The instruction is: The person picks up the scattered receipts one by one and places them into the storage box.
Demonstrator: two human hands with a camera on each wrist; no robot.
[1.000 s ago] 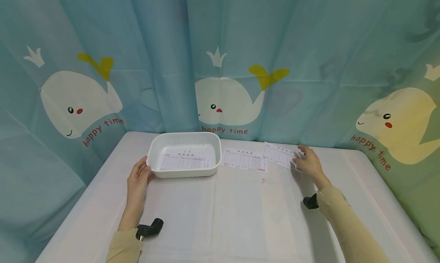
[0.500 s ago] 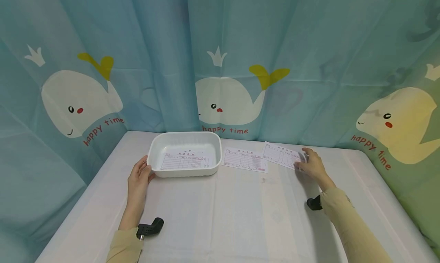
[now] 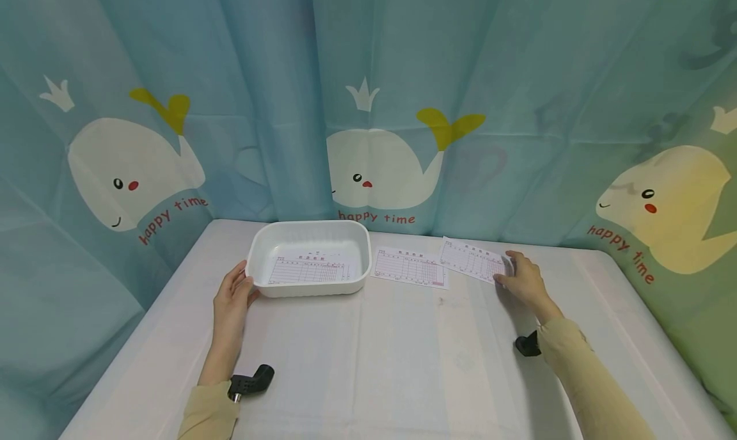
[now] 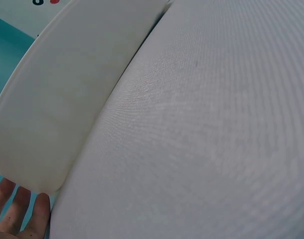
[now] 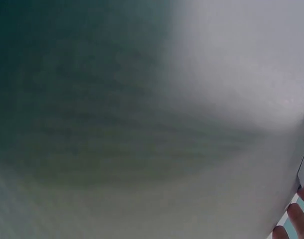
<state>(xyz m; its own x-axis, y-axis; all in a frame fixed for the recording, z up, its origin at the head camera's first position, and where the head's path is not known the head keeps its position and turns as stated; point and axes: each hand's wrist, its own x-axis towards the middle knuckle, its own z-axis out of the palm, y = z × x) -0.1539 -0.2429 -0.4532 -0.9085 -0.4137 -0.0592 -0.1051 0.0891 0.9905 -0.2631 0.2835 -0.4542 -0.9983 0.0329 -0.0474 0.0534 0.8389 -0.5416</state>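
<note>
In the head view, a white plastic tray [image 3: 311, 291] stands at the back left with a printed paper slip [image 3: 311, 270] lying in it. My left hand [image 3: 232, 296] rests against the tray's left end; the left wrist view shows fingertips [image 4: 38, 211] right at its wall. Two more printed forms lie to the right of the tray: a middle slip [image 3: 410, 268] and a right slip [image 3: 472, 259], set at a slant with its corner by the middle one. My right hand [image 3: 526, 283] is at the right slip's right edge, thumb and fingers spread apart.
A white cloth [image 3: 397, 363] covers the table. Behind it hangs a blue-green curtain [image 3: 507, 190] with whale prints, close along the back edge. A black wrist mount [image 3: 251, 381] sticks out from the left sleeve.
My right hand has drawn back slightly to the right, uncovering more of the right slip. The left hand, the tray and the slips stay in place.
</note>
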